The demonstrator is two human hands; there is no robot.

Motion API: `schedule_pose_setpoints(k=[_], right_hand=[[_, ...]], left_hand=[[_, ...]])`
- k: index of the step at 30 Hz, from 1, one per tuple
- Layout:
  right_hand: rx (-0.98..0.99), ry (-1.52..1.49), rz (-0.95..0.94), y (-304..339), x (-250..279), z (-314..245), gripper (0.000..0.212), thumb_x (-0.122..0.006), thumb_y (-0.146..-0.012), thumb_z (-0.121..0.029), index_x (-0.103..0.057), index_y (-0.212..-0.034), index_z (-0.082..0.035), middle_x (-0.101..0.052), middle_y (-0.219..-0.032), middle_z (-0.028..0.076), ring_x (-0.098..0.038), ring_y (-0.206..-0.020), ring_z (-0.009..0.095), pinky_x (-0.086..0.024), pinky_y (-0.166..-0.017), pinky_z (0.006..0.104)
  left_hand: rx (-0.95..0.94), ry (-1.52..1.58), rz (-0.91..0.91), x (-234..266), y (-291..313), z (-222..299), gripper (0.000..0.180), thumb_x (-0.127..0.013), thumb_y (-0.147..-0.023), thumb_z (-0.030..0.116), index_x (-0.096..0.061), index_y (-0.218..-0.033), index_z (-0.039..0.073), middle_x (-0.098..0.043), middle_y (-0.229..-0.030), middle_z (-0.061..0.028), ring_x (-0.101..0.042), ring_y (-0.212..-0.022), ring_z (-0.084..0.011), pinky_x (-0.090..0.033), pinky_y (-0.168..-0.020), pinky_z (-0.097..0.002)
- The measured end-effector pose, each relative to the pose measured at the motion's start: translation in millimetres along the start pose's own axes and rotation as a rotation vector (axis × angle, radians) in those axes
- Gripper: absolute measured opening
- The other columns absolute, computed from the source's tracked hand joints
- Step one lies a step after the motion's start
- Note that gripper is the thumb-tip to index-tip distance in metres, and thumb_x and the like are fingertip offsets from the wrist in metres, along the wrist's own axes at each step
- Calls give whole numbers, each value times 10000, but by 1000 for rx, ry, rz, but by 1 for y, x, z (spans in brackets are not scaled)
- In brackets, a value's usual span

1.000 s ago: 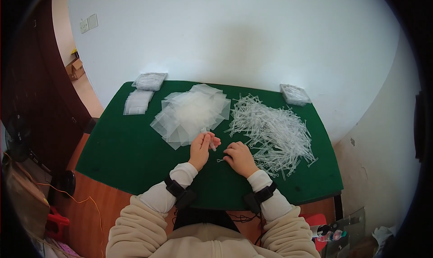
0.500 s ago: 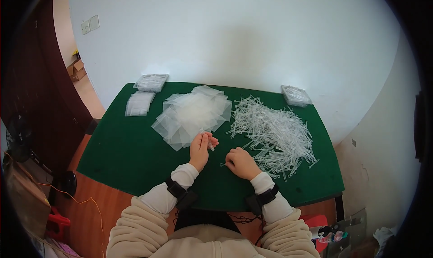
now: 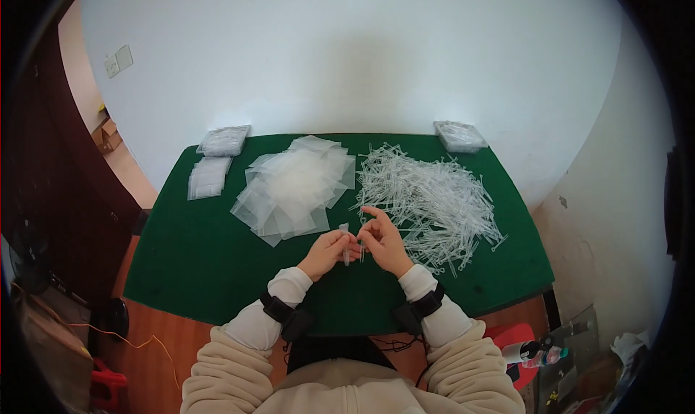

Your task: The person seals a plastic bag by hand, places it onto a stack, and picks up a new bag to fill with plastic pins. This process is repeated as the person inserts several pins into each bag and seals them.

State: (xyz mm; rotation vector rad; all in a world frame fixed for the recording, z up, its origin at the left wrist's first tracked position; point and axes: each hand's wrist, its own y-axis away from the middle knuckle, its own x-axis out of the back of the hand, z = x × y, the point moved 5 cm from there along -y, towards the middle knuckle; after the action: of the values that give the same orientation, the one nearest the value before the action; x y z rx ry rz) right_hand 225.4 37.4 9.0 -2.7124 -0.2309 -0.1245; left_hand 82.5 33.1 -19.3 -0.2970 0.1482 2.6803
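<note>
My left hand (image 3: 326,254) is closed around a small bundle of thin clear plastic sticks (image 3: 346,249), held upright above the green table (image 3: 253,283). Close beside it, my right hand (image 3: 386,247) pinches a single clear stick (image 3: 362,250) between thumb and fingers, its index finger stretched forward. Just beyond the right hand spreads a loose pile of clear plastic sticks (image 3: 441,204), many ending in a small ring. Ahead of my left hand lies a heap of flat translucent plastic bags (image 3: 293,189). The lower parts of the bundle are partly hidden by my fingers.
Clear filled packs (image 3: 225,141) lie at the table's far left corner, with a smaller stack of flat packs (image 3: 208,178) nearer me. Another clear pack (image 3: 461,136) sits far right. Behind the table stands a white wall (image 3: 347,59). Bottles (image 3: 553,356) stand low on the right.
My right hand has come up and left from the near edge of the stick pile to my left hand. The left hand has shifted right and nearer me; the view has shifted slightly.
</note>
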Motion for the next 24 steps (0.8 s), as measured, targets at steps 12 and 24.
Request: schedule_pose_setpoints(k=[12, 24], right_hand=[[-46, -110, -101, 3, -5, -2, 270, -524, -842, 18, -486, -1107, -16, -551, -771, 12, -521, -654, 59, -433, -604, 190], [70, 14, 11, -2, 1, -14, 157, -590, -811, -9, -618, -965, -12, -562, -820, 11, -537, -703, 78, -439, -637, 208]], left_hand=[[85, -18, -231, -14, 8, 3, 283, -389, -969, 253, -515, -1037, 9, -607, -979, -103, -617, -885, -197, -489, -802, -303], [103, -2, -357, -18, 10, 5, 300, -423, -956, 271, -520, -1070, 11, -604, -972, -97, -604, -850, -175, -483, -761, -283]])
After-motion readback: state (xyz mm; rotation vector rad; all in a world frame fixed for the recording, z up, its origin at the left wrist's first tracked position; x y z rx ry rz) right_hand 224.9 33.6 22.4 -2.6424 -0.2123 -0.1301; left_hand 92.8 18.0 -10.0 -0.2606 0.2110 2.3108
